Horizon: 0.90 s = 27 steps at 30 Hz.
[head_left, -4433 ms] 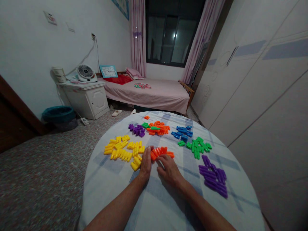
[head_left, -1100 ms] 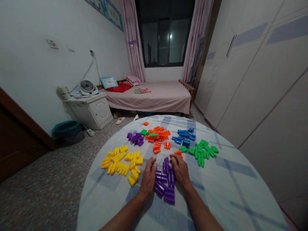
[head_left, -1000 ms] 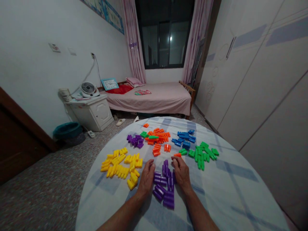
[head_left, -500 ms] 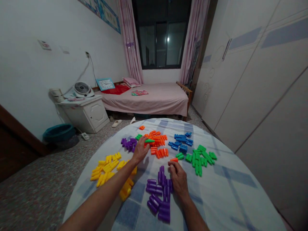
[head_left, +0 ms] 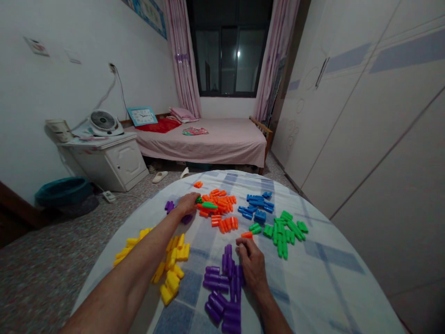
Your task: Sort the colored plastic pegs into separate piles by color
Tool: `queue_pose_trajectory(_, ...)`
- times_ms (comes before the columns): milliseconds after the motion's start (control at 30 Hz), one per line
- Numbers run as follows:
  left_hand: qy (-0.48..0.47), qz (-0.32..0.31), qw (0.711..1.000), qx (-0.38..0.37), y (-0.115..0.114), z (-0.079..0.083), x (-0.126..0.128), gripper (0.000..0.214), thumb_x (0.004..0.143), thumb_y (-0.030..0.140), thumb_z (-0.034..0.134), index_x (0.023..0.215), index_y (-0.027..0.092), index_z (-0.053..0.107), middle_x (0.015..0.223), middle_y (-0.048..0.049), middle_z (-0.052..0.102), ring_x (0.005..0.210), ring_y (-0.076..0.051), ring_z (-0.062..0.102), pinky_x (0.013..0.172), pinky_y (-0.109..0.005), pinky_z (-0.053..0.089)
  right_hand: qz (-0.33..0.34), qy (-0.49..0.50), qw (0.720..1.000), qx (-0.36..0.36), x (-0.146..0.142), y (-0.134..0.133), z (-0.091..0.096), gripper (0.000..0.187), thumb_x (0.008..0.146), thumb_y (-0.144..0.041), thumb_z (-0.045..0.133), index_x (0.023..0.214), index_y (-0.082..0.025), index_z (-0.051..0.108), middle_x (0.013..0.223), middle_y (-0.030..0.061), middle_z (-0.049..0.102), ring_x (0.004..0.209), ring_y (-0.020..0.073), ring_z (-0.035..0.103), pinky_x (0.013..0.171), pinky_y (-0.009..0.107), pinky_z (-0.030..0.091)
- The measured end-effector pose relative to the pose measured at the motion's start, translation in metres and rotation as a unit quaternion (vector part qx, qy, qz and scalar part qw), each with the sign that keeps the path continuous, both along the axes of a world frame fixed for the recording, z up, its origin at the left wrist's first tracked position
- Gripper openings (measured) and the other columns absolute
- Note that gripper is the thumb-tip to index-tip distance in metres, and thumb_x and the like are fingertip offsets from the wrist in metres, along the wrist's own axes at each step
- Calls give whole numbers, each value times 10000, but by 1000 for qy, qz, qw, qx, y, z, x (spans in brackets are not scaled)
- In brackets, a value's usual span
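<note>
Left hand (head_left: 187,203) farther forward, over purple pegs (head_left: 169,206)

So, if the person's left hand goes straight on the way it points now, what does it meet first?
The left hand would probably meet the small green plastic piece first, at the edge of the orange plastic pieces. Depth is unclear, so its fingers may already touch that piece.
</note>
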<state>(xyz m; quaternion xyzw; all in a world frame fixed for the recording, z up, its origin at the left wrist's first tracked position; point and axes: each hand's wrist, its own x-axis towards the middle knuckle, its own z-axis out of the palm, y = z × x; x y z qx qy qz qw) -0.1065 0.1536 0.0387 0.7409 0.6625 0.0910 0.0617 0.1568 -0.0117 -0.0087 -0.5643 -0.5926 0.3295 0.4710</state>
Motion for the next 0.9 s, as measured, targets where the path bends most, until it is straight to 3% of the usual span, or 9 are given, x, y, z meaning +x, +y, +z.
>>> queue_pose_trajectory(200, -44, 62, 996, 47, 3, 3, -5, 235, 772, 203, 484, 968, 156, 604, 964, -100, 635, 925, -237, 590, 798, -321, 439, -4, -7, 1000, 9, 0, 0, 2, 229, 826, -280, 435, 870, -188, 640, 852, 32, 664, 791, 172, 613, 718, 256, 437)
queue_pose_trajectory(300, -78, 62, 992, 73, -3, 10, -2, 272, 795, 240, 438, 1000, 147, 591, 991, -86, 624, 930, -216, 578, 814, -310, 442, -8, -17, 1000, 7, -1, -1, 5, 227, 820, -279, 443, 865, -186, 646, 846, 33, 667, 781, 172, 608, 709, 255, 431)
queue_pose_trajectory(400, -142, -48, 988, 45, -13, 16, 7, 287, 754, 262, 493, 1004, 177, 605, 1059, -30, 617, 953, -180, 567, 837, -263, 442, -8, -21, 1000, 4, -1, -1, 6, 233, 825, -281, 437, 867, -185, 644, 845, 37, 669, 792, 176, 612, 706, 257, 432)
queue_pose_trajectory(467, -187, -148, 971, -17, -21, 16, 13, 254, 714, 243, 517, 934, 172, 621, 988, -6, 629, 893, -169, 571, 807, -255, 451, -6, -21, 1000, 3, -1, -1, 4, 233, 830, -279, 430, 871, -185, 639, 848, 39, 669, 805, 178, 616, 714, 258, 436)
queue_pose_trajectory(533, -201, -199, 957, -63, -26, 15, 20, 196, 681, 219, 527, 843, 157, 618, 870, 0, 614, 818, -167, 559, 767, -263, 456, -1, -21, 1000, 4, -1, -1, 2, 230, 835, -277, 425, 877, -187, 633, 857, 38, 669, 817, 177, 619, 729, 259, 438)
queue_pose_trajectory(633, -176, -191, 964, -55, -30, 13, 27, 139, 646, 204, 566, 768, 158, 614, 847, -7, 570, 835, -178, 536, 792, -280, 443, 2, -21, 1000, 6, -1, 0, 0, 230, 838, -282, 422, 885, -191, 628, 865, 34, 669, 823, 175, 621, 737, 259, 440)
queue_pose_trajectory(767, -130, -170, 977, 9, -36, 13, 31, 187, 674, 224, 592, 847, 180, 649, 966, -37, 524, 880, -185, 544, 831, -293, 443, -4, -15, 1000, 6, -1, 0, 2, 237, 824, -289, 429, 865, -195, 643, 842, 31, 677, 797, 177, 618, 701, 255, 437)
queue_pose_trajectory(900, -171, -135, 974, 59, -44, 18, 38, 201, 701, 241, 602, 887, 187, 655, 975, -34, 509, 873, -167, 545, 819, -283, 458, -10, -15, 1000, 8, -2, -1, 5, 228, 809, -289, 446, 838, -198, 653, 822, 30, 680, 778, 178, 611, 692, 254, 430)
